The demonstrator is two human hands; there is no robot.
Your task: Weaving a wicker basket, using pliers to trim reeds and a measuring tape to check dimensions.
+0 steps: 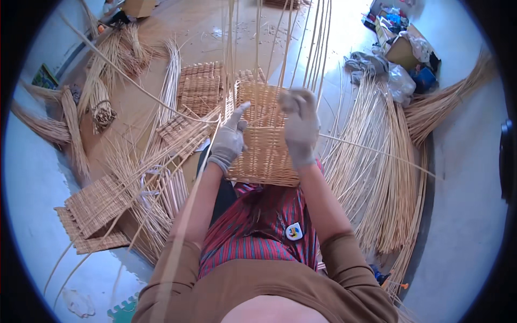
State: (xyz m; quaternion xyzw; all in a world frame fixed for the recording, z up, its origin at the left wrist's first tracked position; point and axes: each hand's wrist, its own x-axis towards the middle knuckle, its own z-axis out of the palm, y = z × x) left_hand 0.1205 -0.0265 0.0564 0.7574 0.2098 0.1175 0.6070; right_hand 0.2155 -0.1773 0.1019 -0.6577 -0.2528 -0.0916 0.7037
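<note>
A half-woven wicker basket [264, 145] rests on my lap, its uprights rising as long thin canes [318, 48] toward the top of the view. My left hand [230, 139], in a grey glove, presses on the basket's left side with a finger stretched out along a cane. My right hand [300, 125], also gloved, is closed on the weave near the basket's upper right rim. A long loose cane [377, 152] runs from the basket out to the right.
Bundles of loose canes [377, 177] fan out on the floor at right. Flat woven panels [94, 207] lie at lower left and more woven panels [200, 86] lie behind the basket. Tied cane bundles [99, 107] sit at left. Cardboard boxes and bags [401, 48] stand at upper right.
</note>
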